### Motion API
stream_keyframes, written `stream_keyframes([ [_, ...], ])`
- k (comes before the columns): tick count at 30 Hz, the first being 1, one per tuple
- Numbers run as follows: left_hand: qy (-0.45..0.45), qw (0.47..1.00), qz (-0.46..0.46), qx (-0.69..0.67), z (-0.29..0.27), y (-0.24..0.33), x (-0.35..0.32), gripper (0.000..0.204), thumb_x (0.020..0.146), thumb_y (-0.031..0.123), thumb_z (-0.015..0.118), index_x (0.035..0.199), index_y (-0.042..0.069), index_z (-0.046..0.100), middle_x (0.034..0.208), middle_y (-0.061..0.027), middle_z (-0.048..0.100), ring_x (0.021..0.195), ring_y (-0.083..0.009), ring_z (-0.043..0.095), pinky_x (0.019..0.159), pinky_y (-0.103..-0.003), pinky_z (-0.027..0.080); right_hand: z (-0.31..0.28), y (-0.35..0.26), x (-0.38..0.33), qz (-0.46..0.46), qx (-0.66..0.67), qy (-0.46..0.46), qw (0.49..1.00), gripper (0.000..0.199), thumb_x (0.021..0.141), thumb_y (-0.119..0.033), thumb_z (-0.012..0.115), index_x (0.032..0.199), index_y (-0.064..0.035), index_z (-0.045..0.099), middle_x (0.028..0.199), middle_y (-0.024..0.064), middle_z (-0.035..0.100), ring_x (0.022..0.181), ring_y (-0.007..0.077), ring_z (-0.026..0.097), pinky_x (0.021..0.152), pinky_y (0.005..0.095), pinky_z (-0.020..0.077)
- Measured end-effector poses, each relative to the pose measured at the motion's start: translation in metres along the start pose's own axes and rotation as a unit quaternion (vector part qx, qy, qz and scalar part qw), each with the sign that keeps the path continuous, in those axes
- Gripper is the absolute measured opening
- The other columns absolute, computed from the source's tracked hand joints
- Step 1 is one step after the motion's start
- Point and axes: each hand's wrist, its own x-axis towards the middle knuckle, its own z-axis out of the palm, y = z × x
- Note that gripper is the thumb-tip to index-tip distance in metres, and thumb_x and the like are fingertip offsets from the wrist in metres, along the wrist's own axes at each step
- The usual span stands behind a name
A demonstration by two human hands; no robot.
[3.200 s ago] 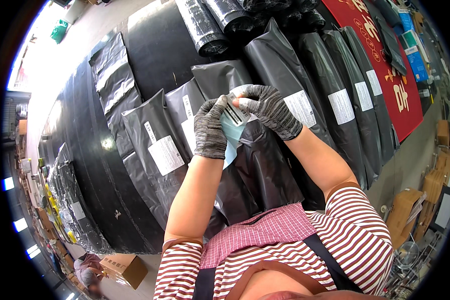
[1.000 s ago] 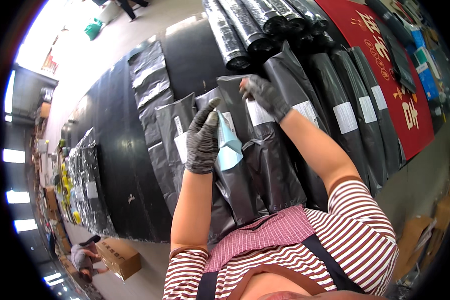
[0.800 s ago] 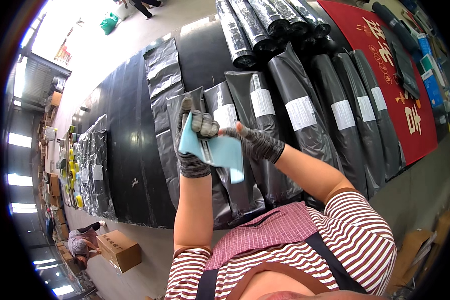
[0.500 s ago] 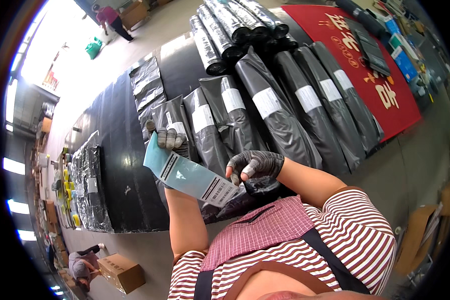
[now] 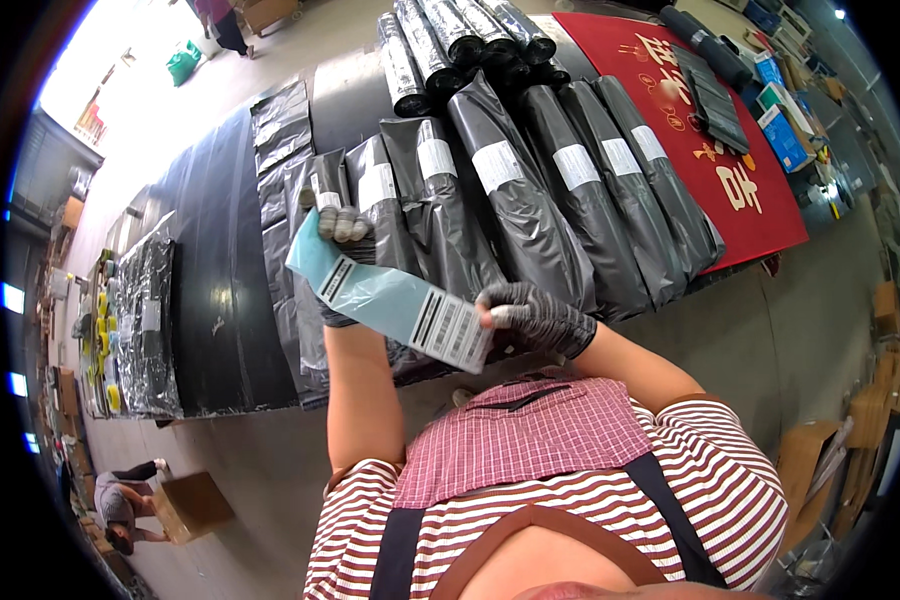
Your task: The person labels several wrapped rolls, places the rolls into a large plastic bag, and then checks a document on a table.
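A light-blue strip of label backing [image 5: 375,292] stretches between my hands, with white barcode-printed labels on it. My left hand [image 5: 342,226], in a grey fingerless glove, is closed on its upper left end. The gloved right hand [image 5: 538,318] pinches the lower right edge of the white end label [image 5: 456,333]. Just beyond the strip lie several long grey plastic-wrapped parcels [image 5: 535,235], side by side on the black-topped table [image 5: 215,300], each with a white label across it. One parcel's upper end shows right behind my left hand; the strip and my arms hide parts of the nearest ones.
Shiny black film rolls [image 5: 410,70] are stacked at the far side. A red printed sheet [image 5: 760,220] covers the table's right end, with a flat black package [image 5: 710,95] on it. Tape rolls [image 5: 105,325] line the left edge. Another person [image 5: 120,500] bends over a carton [image 5: 190,505].
My right hand has come onto the end of the strip and now pinches its edge. The left hand keeps its hold. The whole view has shifted, with the table sitting higher and further left.
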Motion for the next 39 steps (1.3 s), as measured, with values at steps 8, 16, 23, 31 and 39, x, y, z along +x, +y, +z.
stream_keyframes([
  [8,0.255,0.728,-0.006,0.636,0.042,0.007,-0.026,0.032,0.091,0.018,0.057,0.117,0.0,0.056,0.103,-0.01,0.062,0.087,-0.0129,0.06,0.076,-0.026,0.051,-0.074,-0.092,-0.033,-0.043,-0.197,-0.02,0.979,0.021,0.08,-0.021,0.068,0.093,-0.0042,0.064,0.085,-0.0008,0.062,0.082,0.0079,0.055,0.077,0.0249,0.045],
  [16,0.072,0.735,-0.32,0.594,0.089,-0.193,-0.001,0.059,0.076,0.019,0.075,0.127,0.003,0.05,0.109,-0.0071,0.06,0.099,-0.0136,0.054,0.088,-0.029,0.044,-0.146,-0.139,-0.041,-0.096,-0.267,-0.075,0.956,0.026,0.083,-0.021,0.065,0.101,-0.0018,0.064,0.086,0.0043,0.065,0.085,0.0107,0.058,0.08,0.028,0.0475],
  [23,0.187,0.731,-0.374,0.54,0.087,-0.206,0.015,0.048,0.075,0.016,0.075,0.116,-0.002,0.057,0.104,-0.0082,0.062,0.098,-0.0131,0.055,0.088,-0.029,0.044,-0.175,-0.165,-0.04,-0.002,-0.179,-0.045,0.983,0.026,0.083,-0.025,0.066,0.095,-0.0027,0.067,0.08,0.0021,0.064,0.074,0.007,0.056,0.068,0.0231,0.0461],
  [31,0.089,0.635,-0.269,0.718,0.056,-0.208,0.045,0.021,0.078,0.009,0.07,0.097,0.001,0.064,0.084,-0.0021,0.061,0.08,-0.0115,0.056,0.076,-0.025,0.046,-0.189,-0.16,-0.011,0.032,-0.194,-0.013,0.98,0.02,0.083,-0.021,0.068,0.093,-0.0033,0.066,0.078,0.0008,0.063,0.075,0.0062,0.056,0.068,0.0226,0.0468],
  [39,0.194,0.743,-0.375,0.519,0.03,-0.201,0.068,0.017,0.082,0.017,0.065,0.089,0.002,0.062,0.07,-0.0012,0.06,0.057,-0.0052,0.052,0.053,-0.019,0.042,-0.197,-0.152,0.011,0.049,-0.132,0.041,0.989,0.019,0.083,-0.021,0.068,0.093,-0.004,0.066,0.075,0.0005,0.062,0.067,0.0055,0.056,0.06,0.0198,0.0456],
])
